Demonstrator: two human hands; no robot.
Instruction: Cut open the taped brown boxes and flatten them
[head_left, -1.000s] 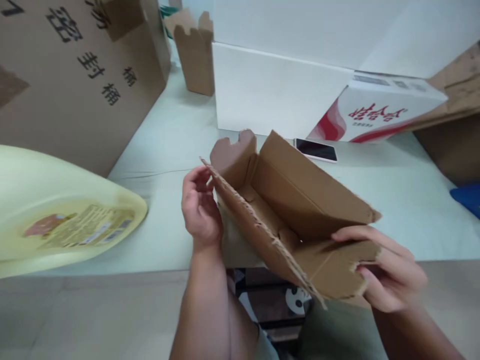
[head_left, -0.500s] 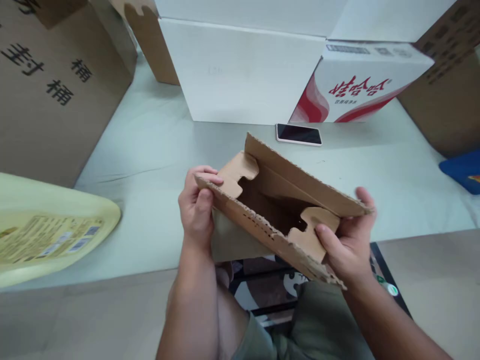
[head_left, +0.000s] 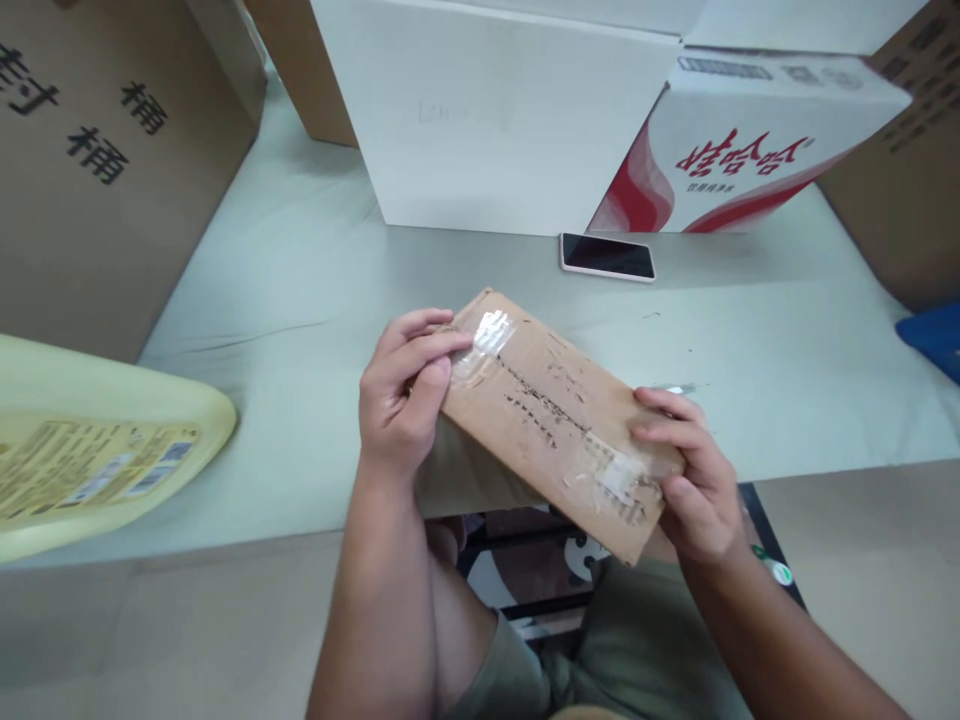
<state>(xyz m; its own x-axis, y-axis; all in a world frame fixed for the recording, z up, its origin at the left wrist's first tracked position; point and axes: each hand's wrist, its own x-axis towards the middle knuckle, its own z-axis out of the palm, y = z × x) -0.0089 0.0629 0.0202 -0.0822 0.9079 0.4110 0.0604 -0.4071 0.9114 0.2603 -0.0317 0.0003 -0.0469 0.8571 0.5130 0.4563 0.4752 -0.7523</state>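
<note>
A small brown cardboard box (head_left: 551, 400) is between my hands, tilted over the front edge of the table. Its top flaps lie folded together, with worn clear tape at both ends and a torn seam along the middle. My left hand (head_left: 409, 400) grips the far left end, fingers over the top and thumb at the side. At the near right end, my right hand (head_left: 694, 475) is closed on the box, fingertips on the top edge. The inside of the box is hidden.
A phone (head_left: 607, 257) lies on the table (head_left: 285, 300) before a white carton (head_left: 495, 120) and a red-and-white carton (head_left: 727, 150). A large brown carton (head_left: 112, 220) and a yellow bottle (head_left: 112, 450) stand left. A blue object (head_left: 934, 338) is at the right.
The box's long flaps, raised half a second ago, are now folded down over the opening. Both hands have shifted their hold onto the top at the two ends.
</note>
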